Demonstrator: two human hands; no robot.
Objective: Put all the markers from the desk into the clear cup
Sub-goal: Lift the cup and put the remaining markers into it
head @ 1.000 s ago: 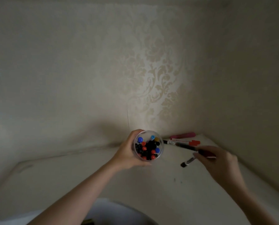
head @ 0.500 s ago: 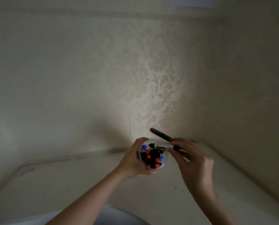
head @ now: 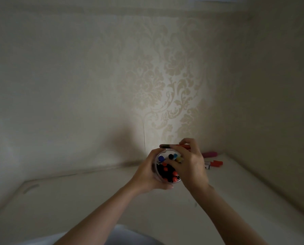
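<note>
I am looking down at a pale surface [head: 77,200] that is fitting into a corner, with patterned wallpaper [head: 165,85] rising behind it and a plain wall closing in on the right. My left hand [head: 147,175] is wrapping around the clear cup [head: 157,174], fingers curled round its far side and thumb along its near side, holding it upright. The cup is already crowded with markers standing on end, their red, black, blue and yellow caps [head: 169,171] pointing up at me.

My right hand [head: 188,165] is hovering right over the cup's mouth, covering its right half. Its fingers are curled, and it is pinching a dark marker with a red end [head: 172,146] just beyond the cup's far rim. That marker is lying nearly level, its long axis running left to right, the dark end pointing left past the cup and the red end tucked into my fingers. Whether my lower fingers are also gripping something inside the cup, I cannot tell.

To the right of the cup, close to the back wall, a pink marker [head: 209,154] is lying flat, pointing left to right. Just nearer than it, a red-capped marker [head: 215,163] is lying the same way, its left end hidden behind my right hand. Left of the cup and nearer than it, the surface is stretching wide and open to its front edge.
</note>
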